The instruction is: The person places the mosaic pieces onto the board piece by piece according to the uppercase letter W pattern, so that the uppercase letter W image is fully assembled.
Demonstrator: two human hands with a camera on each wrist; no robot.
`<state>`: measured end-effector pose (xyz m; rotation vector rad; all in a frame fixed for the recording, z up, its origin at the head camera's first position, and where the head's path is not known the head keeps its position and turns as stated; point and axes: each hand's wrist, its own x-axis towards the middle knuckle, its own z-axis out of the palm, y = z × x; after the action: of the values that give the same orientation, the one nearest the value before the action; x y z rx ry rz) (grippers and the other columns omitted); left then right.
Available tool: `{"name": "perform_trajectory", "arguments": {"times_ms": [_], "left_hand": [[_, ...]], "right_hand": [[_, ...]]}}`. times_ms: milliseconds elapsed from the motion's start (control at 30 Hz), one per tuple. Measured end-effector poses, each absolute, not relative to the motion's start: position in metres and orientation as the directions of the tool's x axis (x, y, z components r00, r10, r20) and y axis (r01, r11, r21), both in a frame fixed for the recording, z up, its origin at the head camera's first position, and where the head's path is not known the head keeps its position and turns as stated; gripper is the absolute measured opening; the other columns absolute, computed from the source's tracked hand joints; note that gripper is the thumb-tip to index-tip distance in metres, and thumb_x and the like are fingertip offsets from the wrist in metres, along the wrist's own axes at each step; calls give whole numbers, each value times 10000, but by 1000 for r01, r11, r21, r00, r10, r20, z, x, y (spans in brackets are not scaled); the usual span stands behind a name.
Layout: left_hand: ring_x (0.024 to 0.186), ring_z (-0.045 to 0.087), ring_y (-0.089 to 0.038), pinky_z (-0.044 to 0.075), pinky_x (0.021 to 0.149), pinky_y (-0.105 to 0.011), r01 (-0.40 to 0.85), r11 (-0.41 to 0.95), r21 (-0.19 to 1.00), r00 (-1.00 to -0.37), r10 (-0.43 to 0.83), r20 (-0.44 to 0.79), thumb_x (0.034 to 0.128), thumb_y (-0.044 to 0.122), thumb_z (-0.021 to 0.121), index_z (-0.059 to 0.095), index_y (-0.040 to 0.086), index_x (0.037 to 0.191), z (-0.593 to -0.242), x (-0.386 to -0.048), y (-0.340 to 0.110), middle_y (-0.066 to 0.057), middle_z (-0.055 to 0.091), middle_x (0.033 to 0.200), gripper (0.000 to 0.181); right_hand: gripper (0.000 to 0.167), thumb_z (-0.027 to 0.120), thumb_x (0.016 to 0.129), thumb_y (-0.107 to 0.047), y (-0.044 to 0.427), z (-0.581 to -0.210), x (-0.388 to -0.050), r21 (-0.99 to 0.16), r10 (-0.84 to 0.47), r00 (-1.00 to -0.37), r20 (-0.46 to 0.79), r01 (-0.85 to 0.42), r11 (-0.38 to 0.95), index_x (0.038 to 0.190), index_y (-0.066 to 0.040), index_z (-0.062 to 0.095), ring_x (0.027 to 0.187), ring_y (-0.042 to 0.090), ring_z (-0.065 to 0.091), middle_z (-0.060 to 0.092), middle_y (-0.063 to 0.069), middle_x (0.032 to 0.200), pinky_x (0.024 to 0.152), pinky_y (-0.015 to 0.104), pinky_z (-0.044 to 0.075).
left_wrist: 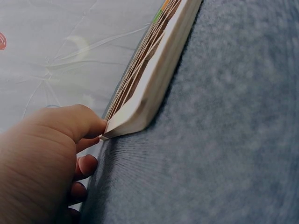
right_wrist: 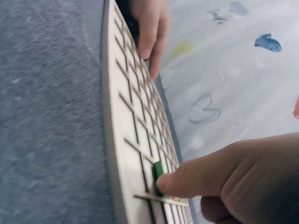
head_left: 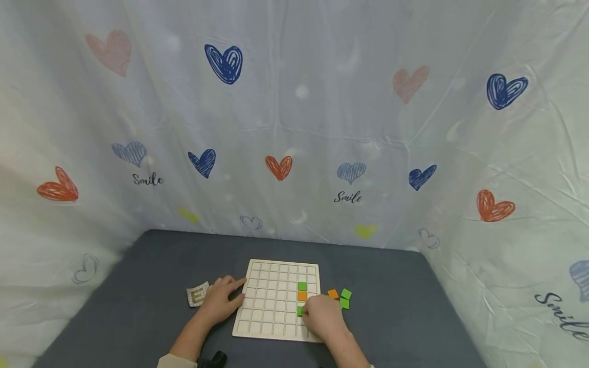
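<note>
A pale wooden grid board (head_left: 269, 314) lies on the dark table. My left hand (head_left: 222, 300) touches its left edge with the index finger and thumb apart; the thumb tip meets the rim in the left wrist view. My right hand (head_left: 324, 317) is over the board's lower right part, fingers curled. In the right wrist view its thumb presses on a green square tile (right_wrist: 158, 171) that stands slightly above the grid; the other fingertips are hidden. Farther up that column sit another green tile (head_left: 301, 286) and an orange tile (head_left: 301, 296).
Right of the board lie loose tiles, among them an orange one (head_left: 333, 294) and a green one (head_left: 346, 293), partly behind the right hand. A cream patterned square item (head_left: 198, 295) lies beside the left hand. A curtain printed with hearts (head_left: 278, 167) surrounds the dark table (head_left: 391, 306).
</note>
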<state>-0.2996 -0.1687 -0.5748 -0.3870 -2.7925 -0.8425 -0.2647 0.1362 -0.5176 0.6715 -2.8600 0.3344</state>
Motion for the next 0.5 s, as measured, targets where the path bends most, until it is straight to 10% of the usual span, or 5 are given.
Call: {"name": "perform_trajectory", "arguments": {"times_ms": [233,500], "left_hand": [[769,334,-115,274,723,-366,290,805,518,-951,179,254,966,266,711,688,137,1371,-575,-297,-169,98,459,903,425],[754,315,-107,267,709,-362,322,798,510,-937,191,293,966,262,715,693,116,1360,-574,-297,-169,94,462,900,421]], "right_hand": [[119,785,786,-112,142,-529,-266,-370,-313,-924,219,-375,850,726,-207,824,573,35,554,700,-108,698,474,261,431],[108,783,789,-104,143,-535,-269,-433,-236,-945,226,-314,845,767,-195,837,583,80,587,730,-70,753,455,277,415]]}}
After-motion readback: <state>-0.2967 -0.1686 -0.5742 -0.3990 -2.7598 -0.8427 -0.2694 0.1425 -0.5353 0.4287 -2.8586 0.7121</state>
